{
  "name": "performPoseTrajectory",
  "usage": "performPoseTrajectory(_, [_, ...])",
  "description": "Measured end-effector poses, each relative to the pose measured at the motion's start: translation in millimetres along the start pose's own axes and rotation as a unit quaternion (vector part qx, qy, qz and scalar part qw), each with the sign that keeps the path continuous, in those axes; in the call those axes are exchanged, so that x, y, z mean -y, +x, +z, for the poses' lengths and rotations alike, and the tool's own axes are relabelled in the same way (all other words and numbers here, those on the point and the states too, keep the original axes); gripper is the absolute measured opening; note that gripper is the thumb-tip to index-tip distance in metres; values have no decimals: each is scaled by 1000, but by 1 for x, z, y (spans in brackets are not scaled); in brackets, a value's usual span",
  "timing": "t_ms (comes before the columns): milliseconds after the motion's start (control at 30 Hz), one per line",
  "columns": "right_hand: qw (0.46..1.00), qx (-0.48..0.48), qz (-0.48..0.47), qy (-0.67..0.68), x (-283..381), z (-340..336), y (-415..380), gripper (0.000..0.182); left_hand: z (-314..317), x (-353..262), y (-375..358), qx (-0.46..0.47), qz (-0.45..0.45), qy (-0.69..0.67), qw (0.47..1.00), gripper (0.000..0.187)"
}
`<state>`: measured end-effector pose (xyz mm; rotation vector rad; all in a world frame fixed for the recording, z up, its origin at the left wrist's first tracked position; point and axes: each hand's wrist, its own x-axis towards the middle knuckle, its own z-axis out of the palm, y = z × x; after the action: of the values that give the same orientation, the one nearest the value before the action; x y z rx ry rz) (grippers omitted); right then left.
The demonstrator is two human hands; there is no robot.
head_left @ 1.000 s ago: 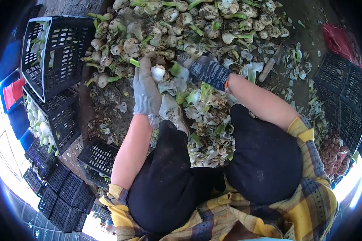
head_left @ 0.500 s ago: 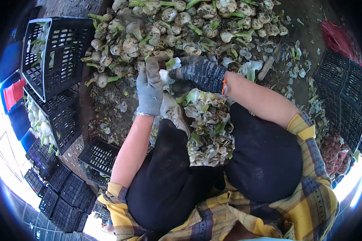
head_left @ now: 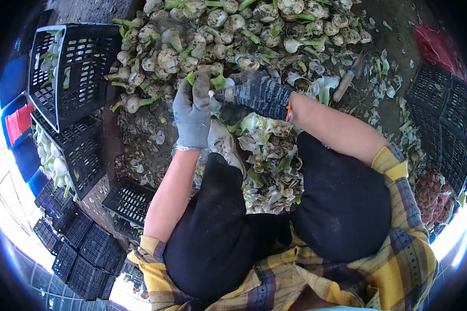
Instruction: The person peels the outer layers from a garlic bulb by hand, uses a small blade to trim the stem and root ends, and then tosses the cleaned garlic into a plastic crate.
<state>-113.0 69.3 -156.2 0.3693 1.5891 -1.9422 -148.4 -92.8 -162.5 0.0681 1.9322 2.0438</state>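
Observation:
My left hand (head_left: 192,103), in a grey glove with a dirty palm side, is closed around a bulb whose green stem (head_left: 191,79) shows between the fingers. Close on its right, my right hand (head_left: 251,94), in a dark striped glove, is closed by a pale green-and-white leafy piece (head_left: 221,83). Bits of white show between the two hands. What the right fingers grip is too small and hidden to name. Just beyond both hands lies a heap of dirty bulbs with green stems (head_left: 168,61).
Peeled skins and leaves (head_left: 275,176) lie between my legs, beside a shoe (head_left: 222,142). A wooden-handled tool (head_left: 343,87) rests at the right. Black crates (head_left: 88,67) stand at the left, some holding white bulbs (head_left: 51,155); more crates (head_left: 425,93) and a red net bag (head_left: 434,49) are at right.
The white bulb part seen between my hands has turned mostly out of sight, and a green stem now shows at my left fingers. My right hand has barely moved.

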Motion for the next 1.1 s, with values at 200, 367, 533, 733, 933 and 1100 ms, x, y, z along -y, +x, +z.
performPoseTrajectory(200, [970, -107, -79, -203, 0, -4, 2, 37, 11, -19, -4, -23, -62, 94, 993, 37])
performPoseTrajectory(367, [977, -145, -143, -60, -23, 0, 12, 33, 11, -15, 3, -65, -78, 100, 990, 39])
performPoseTrajectory(533, [976, -197, -90, 25, -30, -12, 14, 31, 12, -21, 7, -99, -171, 50, 979, 40])
performPoseTrajectory(733, [968, -248, -27, 0, -43, -19, 19, 33, 14, -25, 13, -165, -263, -119, 943, 32])
performPoseTrajectory(933, [981, -89, -64, -160, -26, -18, 8, 41, 5, -23, 17, -208, -301, -222, 904, 31])
performPoseTrajectory(1100, [862, -38, -194, -466, -32, -18, 11, 50, -4, -15, 18, -200, -320, -247, 892, 31])
